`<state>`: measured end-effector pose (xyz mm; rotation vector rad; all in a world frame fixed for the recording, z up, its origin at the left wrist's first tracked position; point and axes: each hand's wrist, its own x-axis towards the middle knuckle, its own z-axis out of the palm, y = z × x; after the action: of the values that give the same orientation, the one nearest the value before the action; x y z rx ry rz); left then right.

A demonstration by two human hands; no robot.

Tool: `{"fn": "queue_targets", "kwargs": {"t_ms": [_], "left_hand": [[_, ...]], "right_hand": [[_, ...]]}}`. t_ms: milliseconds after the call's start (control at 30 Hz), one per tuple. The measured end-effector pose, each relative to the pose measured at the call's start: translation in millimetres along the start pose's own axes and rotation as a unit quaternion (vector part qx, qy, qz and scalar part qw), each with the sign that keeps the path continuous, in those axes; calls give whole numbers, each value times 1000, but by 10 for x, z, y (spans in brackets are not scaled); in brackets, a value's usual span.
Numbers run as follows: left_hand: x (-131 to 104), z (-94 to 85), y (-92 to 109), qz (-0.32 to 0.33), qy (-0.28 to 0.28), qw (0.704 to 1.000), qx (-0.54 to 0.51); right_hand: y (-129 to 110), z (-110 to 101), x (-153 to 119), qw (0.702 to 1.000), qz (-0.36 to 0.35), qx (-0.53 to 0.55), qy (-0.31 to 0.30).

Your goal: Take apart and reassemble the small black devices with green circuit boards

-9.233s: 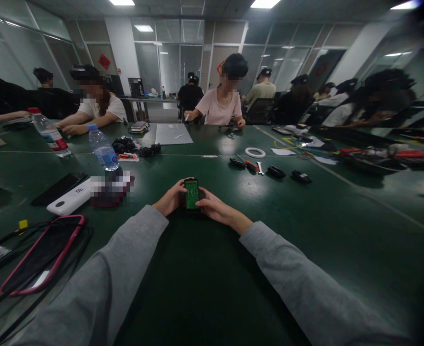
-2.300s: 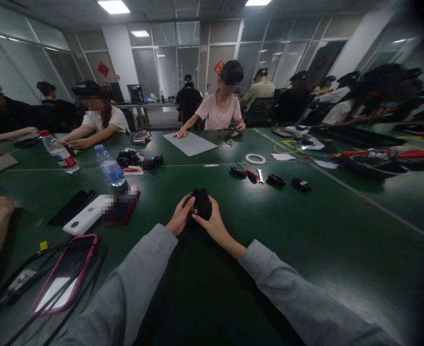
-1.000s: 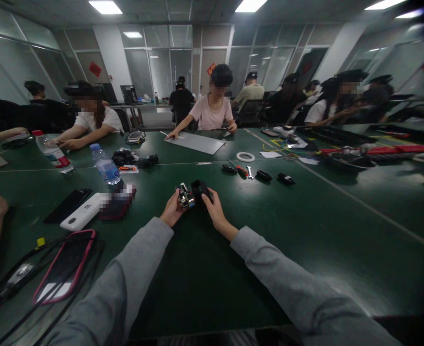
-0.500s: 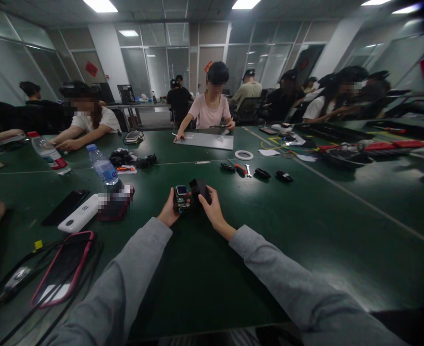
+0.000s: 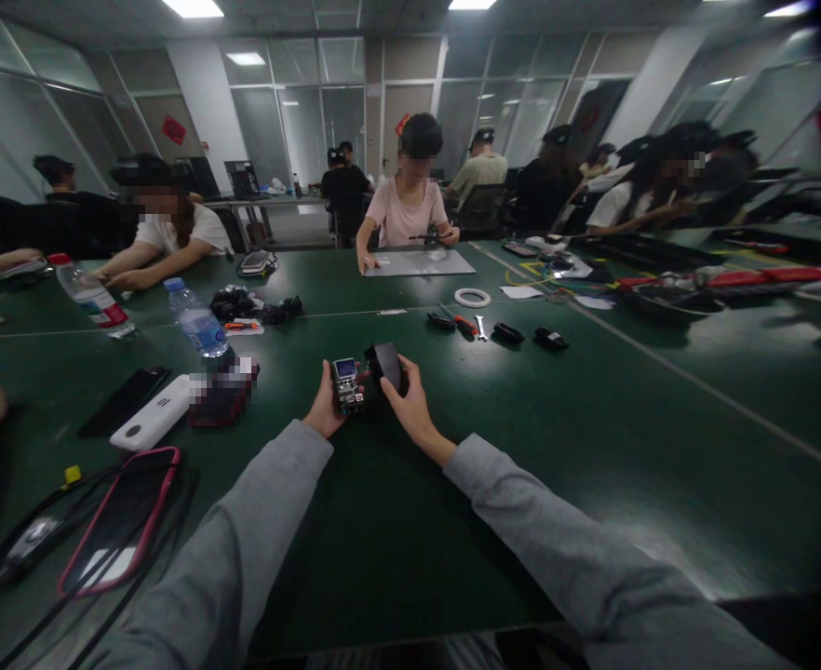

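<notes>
My left hand (image 5: 325, 408) is closed around the edge of a small circuit board (image 5: 349, 389) with a little screen at its top end. In my right hand (image 5: 414, 402) is a black plastic cover (image 5: 388, 366), gripped between thumb and fingers. Board and cover are held side by side above the green table, close together; whether they touch I cannot tell. Beyond them lie an open-end wrench (image 5: 480, 328), a screwdriver with a red handle (image 5: 464, 325) and black pieces, one of them a dark block (image 5: 508, 334).
On the left are a white power bank (image 5: 152, 414), a pink-edged phone (image 5: 123, 521) with black cables, and a water bottle (image 5: 197, 319). A roll of tape (image 5: 472, 298) lies farther back. Across the table a person (image 5: 410, 205) handles a grey panel (image 5: 424, 264).
The circuit board has tilted so its face and screen show more fully. The black cover has turned slightly. Across the table, the grey panel has shifted right.
</notes>
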<state>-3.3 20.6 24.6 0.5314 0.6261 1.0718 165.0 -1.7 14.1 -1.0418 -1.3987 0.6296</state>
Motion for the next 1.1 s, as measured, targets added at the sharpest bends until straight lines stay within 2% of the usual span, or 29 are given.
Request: {"fn": "queue_targets", "kwargs": {"t_ms": [433, 600, 900, 1100], "left_hand": [[18, 5, -2, 9, 8, 1000, -17], [4, 30, 9, 4, -13, 999, -41], [66, -36, -21, 5, 4, 999, -51], [47, -18, -2, -4, 17, 997, -71]], "right_hand": [[-185, -10, -60, 994, -81, -68, -22], [-221, -10, -76, 993, -83, -77, -35], [-226, -5, -83, 991, -99, -77, -38], [-264, -6, -88, 989, -106, -93, -52]]}}
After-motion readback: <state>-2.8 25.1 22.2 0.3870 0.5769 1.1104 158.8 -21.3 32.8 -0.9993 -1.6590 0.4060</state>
